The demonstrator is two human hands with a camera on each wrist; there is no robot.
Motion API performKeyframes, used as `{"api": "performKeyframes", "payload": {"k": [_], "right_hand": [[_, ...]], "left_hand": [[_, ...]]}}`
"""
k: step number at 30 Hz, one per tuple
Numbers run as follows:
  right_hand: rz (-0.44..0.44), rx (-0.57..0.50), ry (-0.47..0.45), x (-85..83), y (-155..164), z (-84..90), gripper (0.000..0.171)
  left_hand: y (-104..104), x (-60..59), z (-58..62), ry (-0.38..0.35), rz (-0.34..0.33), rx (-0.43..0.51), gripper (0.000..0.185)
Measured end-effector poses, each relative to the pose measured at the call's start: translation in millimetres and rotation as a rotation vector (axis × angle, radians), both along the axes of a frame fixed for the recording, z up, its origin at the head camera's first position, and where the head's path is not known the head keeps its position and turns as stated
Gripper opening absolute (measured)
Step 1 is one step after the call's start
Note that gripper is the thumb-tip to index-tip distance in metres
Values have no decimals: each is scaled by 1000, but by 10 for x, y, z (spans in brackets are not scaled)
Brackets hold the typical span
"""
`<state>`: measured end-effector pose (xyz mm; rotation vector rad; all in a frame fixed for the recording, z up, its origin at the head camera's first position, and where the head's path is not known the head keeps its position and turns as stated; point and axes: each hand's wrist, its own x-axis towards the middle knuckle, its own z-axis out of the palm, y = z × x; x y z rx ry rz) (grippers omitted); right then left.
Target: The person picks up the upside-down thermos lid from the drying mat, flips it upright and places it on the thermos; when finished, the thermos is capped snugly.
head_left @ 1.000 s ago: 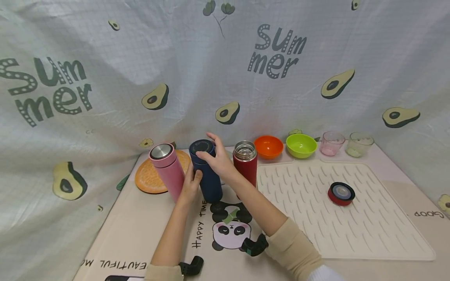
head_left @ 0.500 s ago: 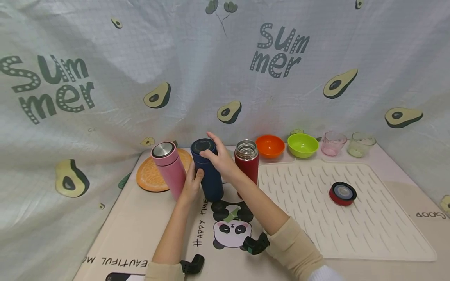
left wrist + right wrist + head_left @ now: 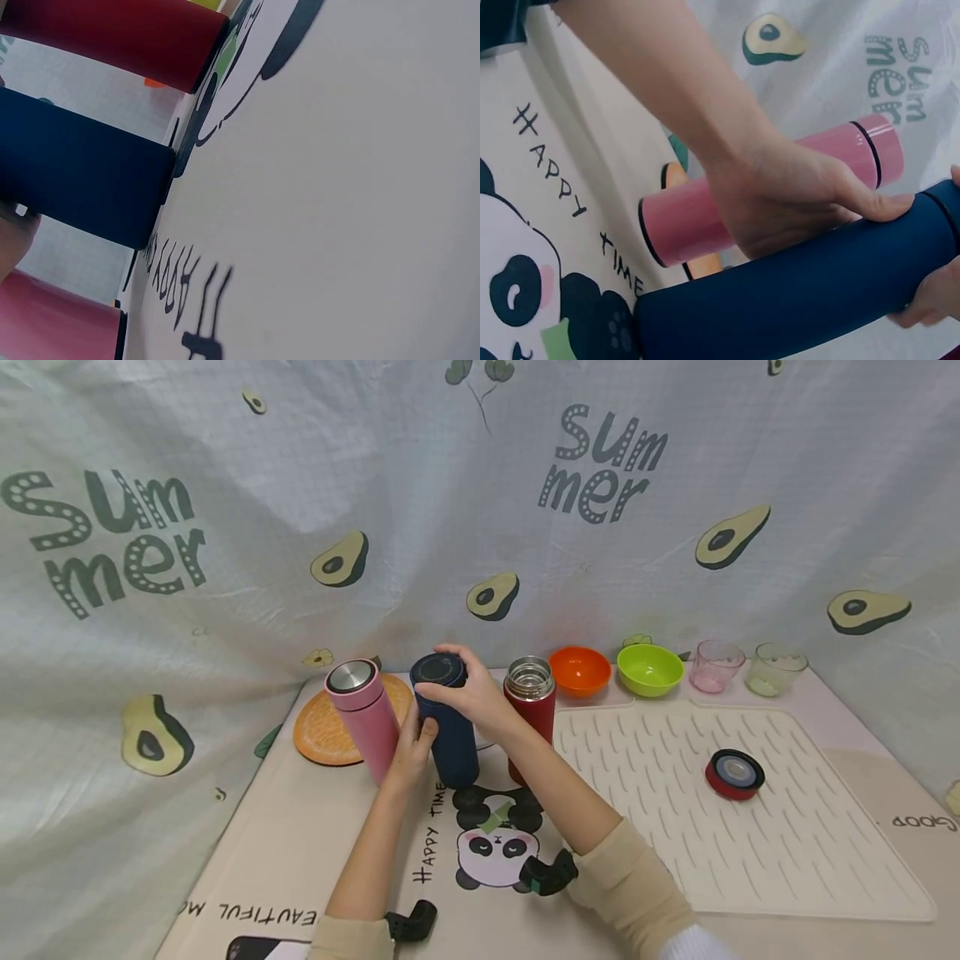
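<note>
Head view: left hand (image 3: 410, 752) fingers grip navy flask (image 3: 450, 727), right hand (image 3: 471, 693) fingers half-hide its lid (image 3: 437, 669).

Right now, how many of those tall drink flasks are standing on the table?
3. The pink flask stands on the left, the blue flask in the middle is held by both hands, and the red flask, its lid off, stands on the right. None seems hidden.
</note>
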<state>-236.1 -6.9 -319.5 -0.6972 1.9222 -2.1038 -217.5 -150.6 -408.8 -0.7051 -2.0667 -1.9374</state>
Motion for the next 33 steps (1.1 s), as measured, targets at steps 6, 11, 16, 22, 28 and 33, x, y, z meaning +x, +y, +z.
{"api": "performKeyframes", "payload": {"k": [6,11,16,22,28,33], "right_hand": [[-6,75,13,-24,-4,-4,68],[18,9,-2,-33,-6,-9,63],[20,-6,8,-27,8,-20,63],[52,-41,7,-39,18,-35,60],[44,-11,24,-32,38,-44,63],[54,-71,15,-55,31,-49,57]], "left_hand": [[-3,-2,-16,-5,23,0,80],[-10,-20,-32,40,15,-1,83],[-6,-8,-25,19,18,4,79],[11,6,8,22,10,13,82],[4,-3,-18,13,13,11,80],[4,8,-8,17,7,9,82]]}}
